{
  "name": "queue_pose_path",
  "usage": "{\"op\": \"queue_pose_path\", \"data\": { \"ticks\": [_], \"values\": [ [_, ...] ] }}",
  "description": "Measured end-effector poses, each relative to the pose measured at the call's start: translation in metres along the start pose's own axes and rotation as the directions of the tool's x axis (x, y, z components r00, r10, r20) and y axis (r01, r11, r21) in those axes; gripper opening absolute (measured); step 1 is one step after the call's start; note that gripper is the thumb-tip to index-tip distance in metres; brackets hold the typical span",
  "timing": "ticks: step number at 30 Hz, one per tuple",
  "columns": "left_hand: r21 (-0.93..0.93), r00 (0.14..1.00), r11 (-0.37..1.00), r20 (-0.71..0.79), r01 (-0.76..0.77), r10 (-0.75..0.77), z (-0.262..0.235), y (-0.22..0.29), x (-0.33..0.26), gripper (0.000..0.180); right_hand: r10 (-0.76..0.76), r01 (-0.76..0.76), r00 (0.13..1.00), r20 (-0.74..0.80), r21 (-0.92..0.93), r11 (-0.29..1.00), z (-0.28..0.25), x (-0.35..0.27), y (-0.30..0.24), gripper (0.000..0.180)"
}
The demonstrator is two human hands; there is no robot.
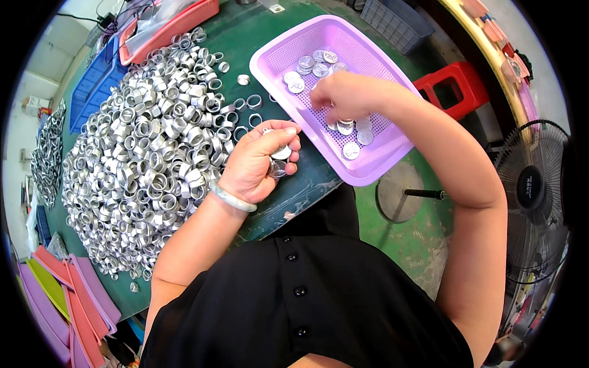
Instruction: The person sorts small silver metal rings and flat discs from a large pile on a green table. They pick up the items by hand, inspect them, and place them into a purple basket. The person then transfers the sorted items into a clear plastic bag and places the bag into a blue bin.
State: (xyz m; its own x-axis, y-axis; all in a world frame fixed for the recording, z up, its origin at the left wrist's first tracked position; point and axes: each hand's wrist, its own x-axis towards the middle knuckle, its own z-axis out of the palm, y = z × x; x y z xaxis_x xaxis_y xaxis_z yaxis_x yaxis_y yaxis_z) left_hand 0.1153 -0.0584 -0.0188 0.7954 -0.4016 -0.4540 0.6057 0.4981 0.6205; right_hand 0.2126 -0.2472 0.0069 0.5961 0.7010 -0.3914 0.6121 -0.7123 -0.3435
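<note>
My left hand (261, 161) is curled around a small stack of shiny metal discs (280, 161), held above the green table's near edge. My right hand (343, 98) reaches into the purple perforated basket (368, 173), fingers pinched on discs (345, 127) lying on its floor. More silver discs (313, 66) lie at the basket's far end. A big heap of silver metal rings (147, 147) covers the table to the left of my left hand, with a few loose rings (253, 102) between heap and basket.
A red tray (178, 24) and blue crates (92, 86) stand beyond the heap. Stacked coloured trays (67, 300) lie at the lower left. A red stool (454, 86), a grey crate (396, 21) and a floor fan (534, 196) stand to the right.
</note>
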Motion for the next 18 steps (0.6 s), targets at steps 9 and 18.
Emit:
{"op": "queue_pose_path", "data": {
  "ticks": [9, 18],
  "values": [
    [-0.004, 1.0, 1.0, 0.017, 0.016, -0.016, 0.001, -0.001, 0.001, 0.01, 0.053, -0.049, 0.999, 0.009, -0.248, 0.968, 0.024, -0.008, -0.004, 0.025],
    [0.027, 1.0, 1.0, 0.002, 0.005, -0.005, 0.004, -0.002, -0.003, 0.011, 0.113, -0.097, 0.993, -0.029, 0.336, 0.937, 0.007, -0.018, 0.011, 0.007]
  ]
}}
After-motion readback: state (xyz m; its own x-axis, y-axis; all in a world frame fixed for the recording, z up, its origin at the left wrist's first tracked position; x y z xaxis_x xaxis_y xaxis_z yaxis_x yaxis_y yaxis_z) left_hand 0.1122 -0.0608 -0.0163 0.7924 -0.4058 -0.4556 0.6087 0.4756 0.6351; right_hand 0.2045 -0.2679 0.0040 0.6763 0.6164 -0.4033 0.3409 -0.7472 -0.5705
